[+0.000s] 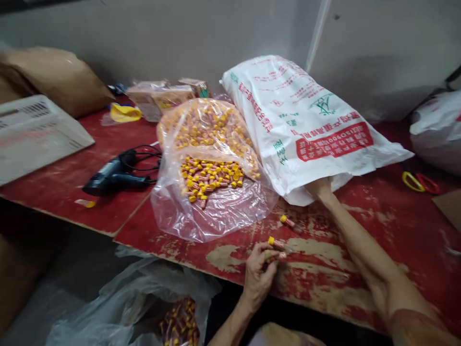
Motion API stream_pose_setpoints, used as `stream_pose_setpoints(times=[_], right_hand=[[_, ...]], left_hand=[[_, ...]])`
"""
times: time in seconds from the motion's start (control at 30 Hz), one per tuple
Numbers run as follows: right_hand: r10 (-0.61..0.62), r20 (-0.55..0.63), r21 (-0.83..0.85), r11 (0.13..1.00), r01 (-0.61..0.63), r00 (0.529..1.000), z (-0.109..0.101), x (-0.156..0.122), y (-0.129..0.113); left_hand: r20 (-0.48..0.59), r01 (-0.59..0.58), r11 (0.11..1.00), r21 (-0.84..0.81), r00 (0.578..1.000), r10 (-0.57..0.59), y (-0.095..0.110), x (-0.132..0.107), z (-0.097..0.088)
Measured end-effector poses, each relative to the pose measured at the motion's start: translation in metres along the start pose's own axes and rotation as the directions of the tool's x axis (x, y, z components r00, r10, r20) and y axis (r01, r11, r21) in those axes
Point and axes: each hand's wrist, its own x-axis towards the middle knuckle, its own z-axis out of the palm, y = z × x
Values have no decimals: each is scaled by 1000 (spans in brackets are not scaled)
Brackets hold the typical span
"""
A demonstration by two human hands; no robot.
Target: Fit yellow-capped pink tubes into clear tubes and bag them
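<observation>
My left hand (pixel 260 269) rests at the near edge of the red table (pixel 378 240), fingers pinched on a small pink tube with a yellow cap (pixel 275 244). Another capped tube (pixel 287 221) lies loose just beyond it. My right hand (pixel 319 187) reaches into the open mouth of a white printed sack (pixel 306 120); its fingers are hidden inside. A clear plastic bag (pixel 212 168) full of the same yellow-capped tubes lies open left of the sack.
A black heat gun (pixel 115 175) with its cord lies left of the bag. A white plastic crate (pixel 32 129) and brown paper bag (pixel 54 77) sit far left. Yellow and red rings (pixel 419 182) lie at right. Below the table edge, another clear bag (pixel 180 322) holds tubes.
</observation>
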Motion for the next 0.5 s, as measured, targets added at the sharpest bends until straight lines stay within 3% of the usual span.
stream_pose_setpoints(times=[0.13, 0.27, 0.4, 0.5], right_hand=[[-57, 158, -93, 993, 72, 986, -46, -62, 0], [-182, 336, 168, 977, 131, 924, -80, -126, -25], [-155, 434, 339, 941, -1, 888, -86, -162, -53], [-55, 437, 480, 858, -181, 898, -79, -176, -67]], left_hand=[[-23, 150, 965, -217, 987, -158, -1, 6, 2], [-44, 310, 827, -468, 927, -373, 5, 10, 12], [-114, 282, 822, -495, 917, -383, 14, 8, 20], [-107, 272, 831, -486, 925, -365, 14, 3, 20]])
